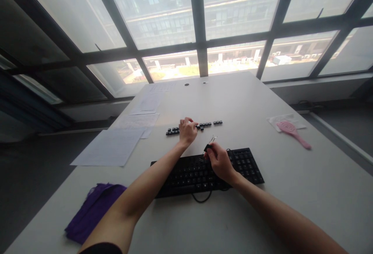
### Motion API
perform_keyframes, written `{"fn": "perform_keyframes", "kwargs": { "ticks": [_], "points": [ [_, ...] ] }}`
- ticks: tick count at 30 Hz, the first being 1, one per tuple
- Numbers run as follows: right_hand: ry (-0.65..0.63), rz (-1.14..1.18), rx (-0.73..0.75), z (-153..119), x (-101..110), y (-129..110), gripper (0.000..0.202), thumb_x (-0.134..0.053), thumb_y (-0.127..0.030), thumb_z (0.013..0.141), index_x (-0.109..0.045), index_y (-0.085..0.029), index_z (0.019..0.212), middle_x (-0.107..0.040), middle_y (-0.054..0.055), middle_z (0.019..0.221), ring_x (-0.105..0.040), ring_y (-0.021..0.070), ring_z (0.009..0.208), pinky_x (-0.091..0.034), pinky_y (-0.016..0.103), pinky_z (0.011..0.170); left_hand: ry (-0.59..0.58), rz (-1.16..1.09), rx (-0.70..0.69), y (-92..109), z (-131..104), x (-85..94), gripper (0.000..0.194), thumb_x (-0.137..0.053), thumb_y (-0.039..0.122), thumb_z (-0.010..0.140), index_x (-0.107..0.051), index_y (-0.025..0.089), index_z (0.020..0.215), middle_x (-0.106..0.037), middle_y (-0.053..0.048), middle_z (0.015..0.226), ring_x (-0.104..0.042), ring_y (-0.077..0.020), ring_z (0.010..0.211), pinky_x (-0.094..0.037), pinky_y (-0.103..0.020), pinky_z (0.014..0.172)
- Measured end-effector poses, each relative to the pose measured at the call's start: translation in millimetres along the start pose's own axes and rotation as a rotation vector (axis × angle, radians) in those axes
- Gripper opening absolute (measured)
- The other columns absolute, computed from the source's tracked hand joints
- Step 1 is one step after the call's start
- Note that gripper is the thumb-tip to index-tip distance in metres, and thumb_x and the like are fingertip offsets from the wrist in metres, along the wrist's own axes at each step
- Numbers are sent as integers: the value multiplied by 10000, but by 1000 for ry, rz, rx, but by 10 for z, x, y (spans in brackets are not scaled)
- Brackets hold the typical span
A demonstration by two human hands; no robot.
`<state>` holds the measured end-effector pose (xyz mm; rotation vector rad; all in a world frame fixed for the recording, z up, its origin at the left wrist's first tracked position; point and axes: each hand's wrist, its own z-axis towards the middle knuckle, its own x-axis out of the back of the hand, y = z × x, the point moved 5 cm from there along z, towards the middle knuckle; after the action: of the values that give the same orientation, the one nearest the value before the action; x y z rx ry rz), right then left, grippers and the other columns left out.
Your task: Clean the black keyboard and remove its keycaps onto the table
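Note:
Beyond the keyboard, my left hand [188, 131] bends over a row of loose black keycaps [205, 124]. Its fingers are curled together at the keycaps and hide part of the row; whatever sits between the fingertips does not show clearly. My right hand [220, 162] is closed around a keycap puller [208, 147] with a black middle and thin wire ends, one pointing up and away, the other down toward the keys. This hand is over the right part of a black keyboard [186, 176], whose upper area is partly covered by my hand and forearm.
Paper sheets [107, 147] lie along the table's left side. A folded purple cloth [94, 211] rests at the near left, beside my left forearm. At the right, a pink hairbrush [291, 130] lies partly on a clear plastic bag. A black cable loop [202, 200] shows at the keyboard's near edge.

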<state>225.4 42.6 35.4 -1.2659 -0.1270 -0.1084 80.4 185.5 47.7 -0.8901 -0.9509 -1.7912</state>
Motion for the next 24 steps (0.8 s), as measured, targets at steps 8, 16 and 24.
{"fn": "perform_keyframes", "kwargs": {
  "ticks": [8,16,24],
  "points": [
    [-7,17,-6,-1,-9,9,127,-487,-310,979,-556,-223,918,-688,11,742,-661,178,672,-502,295,678,-105,133,-118,61,-86,-12,329,-578,131,844,-776,295,1049,-571,-100,1163,-446,-308,1096,-431,-443,879],
    [-8,11,-6,-3,-5,-13,120,-495,-302,969,-557,-225,902,-695,12,740,-665,181,668,-503,298,676,-121,104,-152,62,-156,45,289,-585,154,851,-791,294,998,-577,-102,1138,-439,-312,1098,-422,-456,889],
    [-12,-6,5,2,1,-32,127,-487,-304,974,-561,-224,908,-686,8,732,-661,178,670,-502,298,687,-129,106,-114,35,-106,50,375,-566,131,842,-741,300,1127,-550,-109,1177,-434,-316,1106,-420,-453,893]
  ]
}}
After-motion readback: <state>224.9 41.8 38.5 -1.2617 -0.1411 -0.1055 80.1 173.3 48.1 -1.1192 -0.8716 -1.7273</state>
